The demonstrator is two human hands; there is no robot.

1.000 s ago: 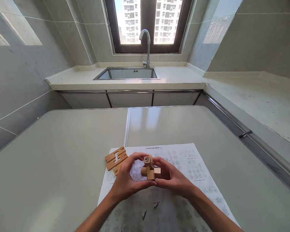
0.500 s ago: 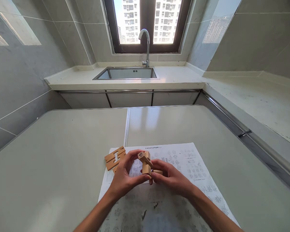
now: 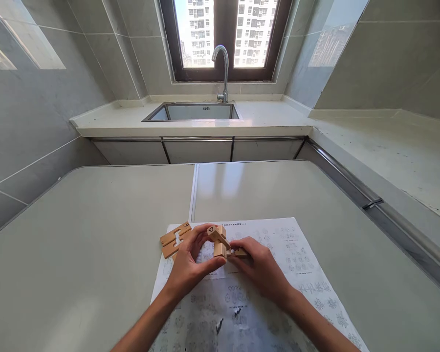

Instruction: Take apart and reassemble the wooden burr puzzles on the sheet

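Observation:
Between my hands, above a printed sheet (image 3: 300,293), is a partly joined wooden burr puzzle (image 3: 220,249) of notched blocks. My left hand (image 3: 192,259) grips it from the left, thumb under its front block and fingers behind. One slanted block bears a dark mark on its end. My right hand (image 3: 258,266) pinches a notched wooden piece (image 3: 239,253) that sticks out from the puzzle's right side; whether it is joined there is hard to tell. Flat notched wooden pieces (image 3: 170,239) lie side by side left of my left hand, overlapping the sheet's corner.
The sheet, printed with small diagrams and torn in two spots, lies on a pale table (image 3: 95,234) with a seam (image 3: 193,193). Beyond are a counter (image 3: 271,113), a sink (image 3: 194,112) and a tap (image 3: 225,73) under a window. Another counter (image 3: 407,151) runs along the right.
My right-hand fingers have shifted their grip, showing more of the notched piece at the puzzle's right side. The puzzle has moved slightly left and up; my left hand keeps its hold.

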